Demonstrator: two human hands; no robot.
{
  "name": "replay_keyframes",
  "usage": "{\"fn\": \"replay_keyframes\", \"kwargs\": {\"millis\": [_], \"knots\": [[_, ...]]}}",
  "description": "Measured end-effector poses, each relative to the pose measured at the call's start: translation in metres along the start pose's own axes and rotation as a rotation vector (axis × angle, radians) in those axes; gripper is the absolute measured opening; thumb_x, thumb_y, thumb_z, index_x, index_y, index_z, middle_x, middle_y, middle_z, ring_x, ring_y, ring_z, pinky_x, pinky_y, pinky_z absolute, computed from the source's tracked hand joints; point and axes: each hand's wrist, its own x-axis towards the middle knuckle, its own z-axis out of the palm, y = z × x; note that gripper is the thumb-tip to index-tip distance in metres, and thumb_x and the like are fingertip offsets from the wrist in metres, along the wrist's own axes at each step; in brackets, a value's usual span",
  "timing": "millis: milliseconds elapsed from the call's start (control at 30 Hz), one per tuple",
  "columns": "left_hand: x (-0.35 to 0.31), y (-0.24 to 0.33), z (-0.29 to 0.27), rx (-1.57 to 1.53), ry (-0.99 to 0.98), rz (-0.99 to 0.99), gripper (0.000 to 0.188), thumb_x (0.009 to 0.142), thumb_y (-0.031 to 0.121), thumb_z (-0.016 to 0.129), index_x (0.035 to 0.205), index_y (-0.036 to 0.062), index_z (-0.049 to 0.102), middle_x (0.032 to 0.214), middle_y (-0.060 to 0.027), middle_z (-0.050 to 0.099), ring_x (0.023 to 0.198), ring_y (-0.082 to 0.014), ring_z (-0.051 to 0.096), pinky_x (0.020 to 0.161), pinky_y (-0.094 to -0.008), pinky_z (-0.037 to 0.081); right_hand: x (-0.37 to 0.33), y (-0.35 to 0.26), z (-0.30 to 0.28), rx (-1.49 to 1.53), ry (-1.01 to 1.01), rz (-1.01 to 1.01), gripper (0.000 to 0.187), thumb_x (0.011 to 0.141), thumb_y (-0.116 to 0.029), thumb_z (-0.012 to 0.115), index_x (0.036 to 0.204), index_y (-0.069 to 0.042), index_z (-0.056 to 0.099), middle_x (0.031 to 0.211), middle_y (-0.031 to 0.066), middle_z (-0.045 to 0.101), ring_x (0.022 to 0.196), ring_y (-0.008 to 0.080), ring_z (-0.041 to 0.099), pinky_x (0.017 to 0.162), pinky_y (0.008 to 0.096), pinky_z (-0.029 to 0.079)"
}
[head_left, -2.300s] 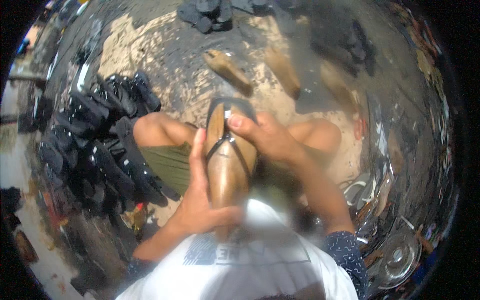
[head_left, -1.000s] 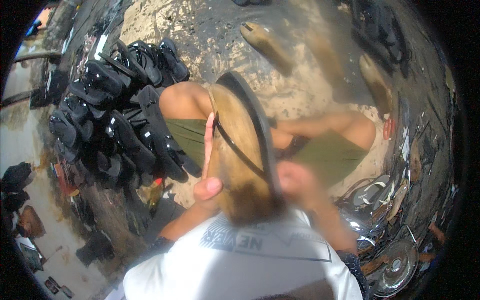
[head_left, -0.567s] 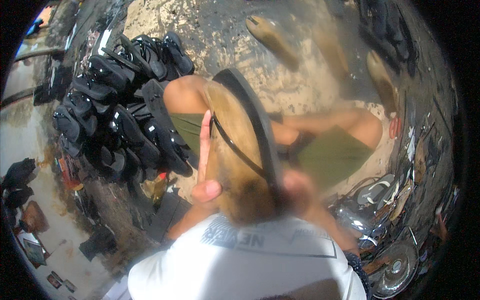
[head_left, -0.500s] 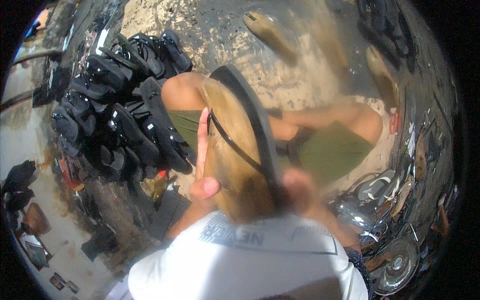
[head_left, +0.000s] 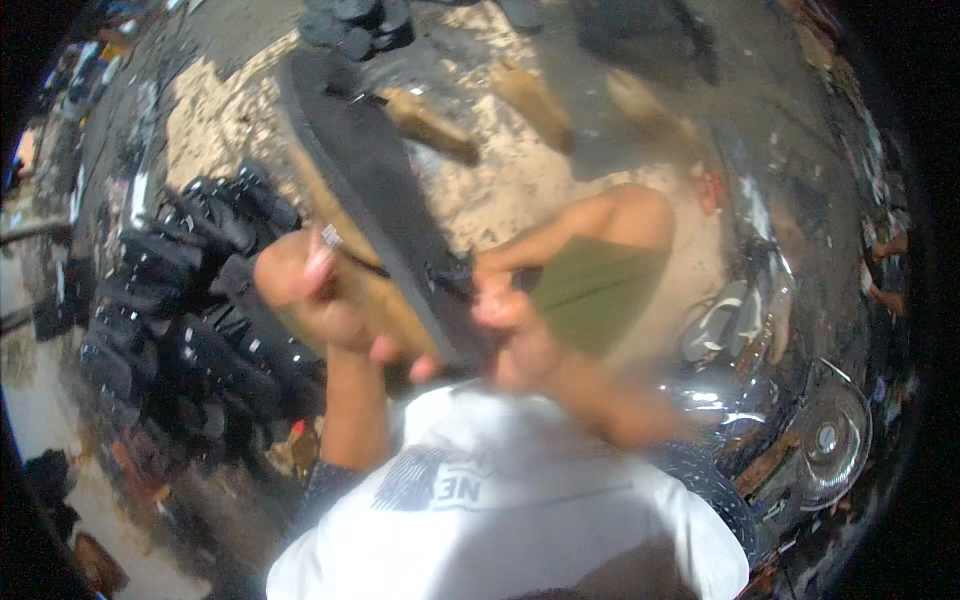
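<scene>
head view: dark sole turned up to the camera

in the latest earlier frame the wooden last [head_left: 390, 305] showed its broad face and the dark sole [head_left: 370, 180] only an edge at the right; now the sole's flat side faces the camera and the wood shows as a strip along its left. the pair also reaches farther up and left, and the view itself has shifted, bringing more of the floor lasts [head_left: 435, 125] into sight.

the long axis runs from upper left to lower right, leaning more than before. the toe end points away from the person, up and left; the heel end sits close to the white shirt [head_left: 480, 520], between the two hands.

the left hand [head_left: 335, 300] is curled around the wood's left side, grasping it. the right hand [head_left: 520, 335], blurred, lies at the sole's lower right edge with fingers bent; whether they grip it i cannot tell. dark sandals [head_left: 190, 300] are heaped at the left.
</scene>
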Motion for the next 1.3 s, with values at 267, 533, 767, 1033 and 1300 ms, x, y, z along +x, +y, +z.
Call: {"fn": "replay_keyframes", "kwargs": {"millis": [267, 533, 767, 1033, 1300], "knots": [[-0.041, -0.014, -0.013, 0.338, 0.292, -0.365, 0.064, 0.096, 0.021, 0.065, 0.150, 0.0019, 0.037, 0.138, -0.0128, 0.056, 0.122, -0.0234, 0.060, 0.105, -0.0370, 0.049, 0.018, 0.005, -0.035, -0.705, 0.174, -0.326, 0.076, 0.095, -0.007, 0.063, 0.157, 0.001, 0.020, 0.140, 0.0194, 0.053, 0.126, 0.0213, 0.056, 0.108, 0.0354, 0.045], [-0.046, -0.021, -0.033, 0.605, 0.217, -0.309, 0.063, 0.098, 0.021, 0.069, 0.149, 0.0026, 0.038, 0.135, -0.0110, 0.059, 0.120, -0.0211, 0.060, 0.105, -0.0351, 0.048, 0.022, -0.017, -0.038, -0.565, 0.140, -0.148, 0.074, 0.094, -0.008, 0.066, 0.153, -0.001, 0.023, 0.138, 0.0189, 0.054, 0.123, 0.0190, 0.057, 0.105, 0.0339, 0.048], [-0.032, -0.009, -0.024, 0.117, 0.272, -0.026, 0.085, 0.100, 0.054, 0.059, 0.158, 0.0010, 0.026, 0.150, -0.0149, 0.048, 0.140, -0.0275, 0.044, 0.118, -0.0417, 0.035, 0.027, -0.011, -0.034, -1.422, 0.281, -0.608, 0.084, 0.083, -0.018, 0.083, 0.150, -0.001, 0.035, 0.142, 0.0246, 0.047, 0.133, 0.0314, 0.050, 0.112, 0.0418, 0.040], [0.008, -0.035, -0.059, 0.066, 0.272, -0.088, 0.090, 0.101, 0.074, 0.023, 0.151, 0.0014, 0.038, 0.141, -0.0185, 0.057, 0.126, -0.0316, 0.060, 0.109, -0.0463, 0.048, 0.049, -0.001, -0.017, -1.469, 0.316, -0.687, 0.084, 0.086, -0.032, 0.083, 0.149, 0.005, 0.043, 0.140, 0.0244, 0.052, 0.129, 0.0321, 0.053, 0.108, 0.0421, 0.044], [0.053, 0.003, -0.149, -0.296, 0.005, -0.184, 0.081, 0.105, 0.067, 0.028, 0.149, 0.0012, 0.045, 0.138, -0.0229, 0.059, 0.123, -0.0372, 0.062, 0.095, -0.0485, 0.058, 0.054, -0.097, -0.078, -1.491, 0.666, -0.605, 0.054, 0.096, -0.025, 0.068, 0.136, 0.008, 0.056, 0.122, 0.0240, 0.069, 0.115, 0.0331, 0.066, 0.104, 0.0399, 0.048]]}}
